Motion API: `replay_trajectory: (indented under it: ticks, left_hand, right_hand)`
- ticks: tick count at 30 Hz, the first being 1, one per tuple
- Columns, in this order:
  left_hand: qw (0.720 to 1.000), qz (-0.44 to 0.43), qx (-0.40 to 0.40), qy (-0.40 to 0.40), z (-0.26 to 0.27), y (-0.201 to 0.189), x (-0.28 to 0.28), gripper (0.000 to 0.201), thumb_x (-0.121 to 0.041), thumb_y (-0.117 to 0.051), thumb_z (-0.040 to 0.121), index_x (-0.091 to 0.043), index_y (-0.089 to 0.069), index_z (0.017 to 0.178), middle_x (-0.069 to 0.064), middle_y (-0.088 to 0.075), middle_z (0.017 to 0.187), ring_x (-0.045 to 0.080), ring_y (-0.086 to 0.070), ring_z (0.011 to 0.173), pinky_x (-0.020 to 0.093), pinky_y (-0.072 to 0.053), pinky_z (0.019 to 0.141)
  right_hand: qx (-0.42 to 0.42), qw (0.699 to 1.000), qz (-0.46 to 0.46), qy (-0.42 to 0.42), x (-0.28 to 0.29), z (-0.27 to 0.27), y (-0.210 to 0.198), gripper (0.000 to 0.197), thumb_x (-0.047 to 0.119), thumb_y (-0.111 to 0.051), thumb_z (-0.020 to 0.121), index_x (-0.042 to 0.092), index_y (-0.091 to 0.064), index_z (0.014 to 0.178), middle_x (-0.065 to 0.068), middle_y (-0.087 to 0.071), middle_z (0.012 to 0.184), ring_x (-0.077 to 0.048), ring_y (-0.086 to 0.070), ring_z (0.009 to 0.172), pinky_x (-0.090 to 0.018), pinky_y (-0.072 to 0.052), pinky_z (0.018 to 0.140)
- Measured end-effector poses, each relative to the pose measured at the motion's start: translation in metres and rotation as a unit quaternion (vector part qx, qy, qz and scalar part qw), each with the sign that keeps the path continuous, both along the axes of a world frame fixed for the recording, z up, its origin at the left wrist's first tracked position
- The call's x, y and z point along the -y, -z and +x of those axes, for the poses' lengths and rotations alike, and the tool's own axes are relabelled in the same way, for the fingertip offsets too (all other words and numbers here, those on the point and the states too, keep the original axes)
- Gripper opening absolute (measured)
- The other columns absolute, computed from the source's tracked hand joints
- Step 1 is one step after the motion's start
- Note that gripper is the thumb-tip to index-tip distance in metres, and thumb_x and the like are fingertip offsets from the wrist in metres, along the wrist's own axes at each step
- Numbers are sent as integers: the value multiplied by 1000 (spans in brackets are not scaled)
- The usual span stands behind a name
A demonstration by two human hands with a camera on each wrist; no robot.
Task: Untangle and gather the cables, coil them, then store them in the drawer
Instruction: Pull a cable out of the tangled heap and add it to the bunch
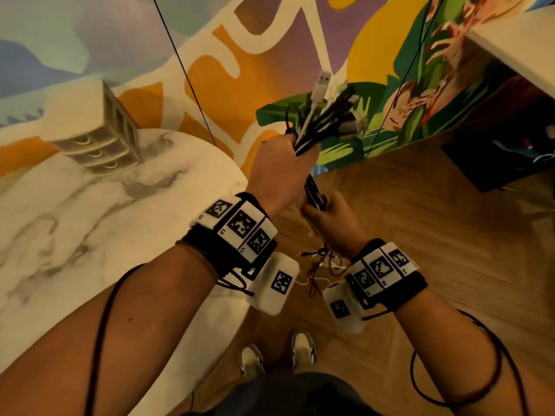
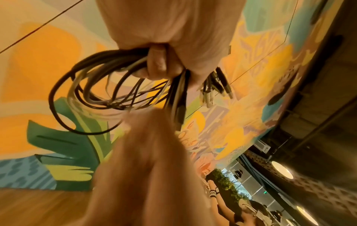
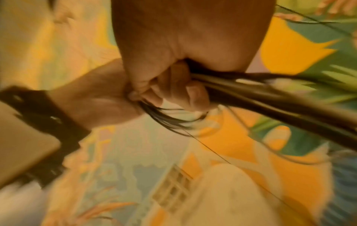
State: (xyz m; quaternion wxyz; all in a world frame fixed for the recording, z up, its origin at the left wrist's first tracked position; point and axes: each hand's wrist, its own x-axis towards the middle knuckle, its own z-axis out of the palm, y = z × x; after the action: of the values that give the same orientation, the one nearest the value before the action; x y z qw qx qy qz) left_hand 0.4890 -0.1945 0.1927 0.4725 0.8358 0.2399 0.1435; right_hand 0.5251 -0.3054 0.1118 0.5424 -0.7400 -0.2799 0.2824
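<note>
A bundle of black and white cables (image 1: 322, 121) is held up in the air beside the table. My left hand (image 1: 279, 166) grips it just below the plug ends, which fan upward with a white USB plug on top. My right hand (image 1: 333, 219) grips the same bundle lower down, close under the left. Thin loose ends (image 1: 318, 265) dangle below. In the left wrist view the left hand (image 2: 164, 45) curls round the cables, whose loops (image 2: 92, 94) hang to the side. The right wrist view is blurred: the right hand (image 3: 170, 79) clasps the dark bundle (image 3: 280, 107).
A small beige drawer unit (image 1: 102, 136) with all drawers closed stands at the back of the round marble table (image 1: 75, 235) on my left. A painted wall is ahead, a wooden floor (image 1: 420, 235) below. A white table (image 1: 516, 55) and a black box (image 1: 492, 163) are at right.
</note>
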Motion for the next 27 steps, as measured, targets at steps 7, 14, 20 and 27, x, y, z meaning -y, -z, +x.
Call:
replay_trajectory:
  ticks: [7, 14, 20, 27]
  left_hand:
    - [990, 126, 51, -23, 3, -28, -19, 37, -28, -52, 94, -21, -39, 61, -7, -38, 52, 8, -35, 41, 18, -23, 41]
    - [979, 164, 105, -57, 2, -57, -36, 31, -30, -52, 93, -27, -45, 63, -8, -46, 55, 6, -42, 46, 26, -34, 49]
    - [966, 191, 158, -68, 0, -62, -47, 27, -32, -50, 93, -13, -58, 76, 10, -58, 65, 23, -50, 55, 35, -37, 54]
    - [980, 148, 121, -46, -4, -35, -36, 20, -30, -51, 95, -23, -53, 76, -13, -45, 58, 2, -43, 51, 21, -31, 50]
  right_hand:
    - [-118, 964, -235, 46, 46, 18, 117, 29, 17, -56, 89, 15, -48, 61, 1, -45, 50, -14, -41, 45, -25, -35, 46]
    - [-210, 914, -343, 55, 63, 25, 165, 36, 20, -58, 91, 11, -45, 58, -3, -46, 48, -16, -42, 37, -23, -36, 39]
    - [-207, 910, -358, 35, 52, 39, 166, 40, 24, -65, 86, 11, -46, 54, -2, -47, 45, -15, -43, 39, -26, -36, 45]
    - [-209, 879, -426, -43, 69, 41, 174, 32, 37, -62, 89, 7, -61, 76, -10, -62, 77, -18, -57, 59, -28, -46, 59]
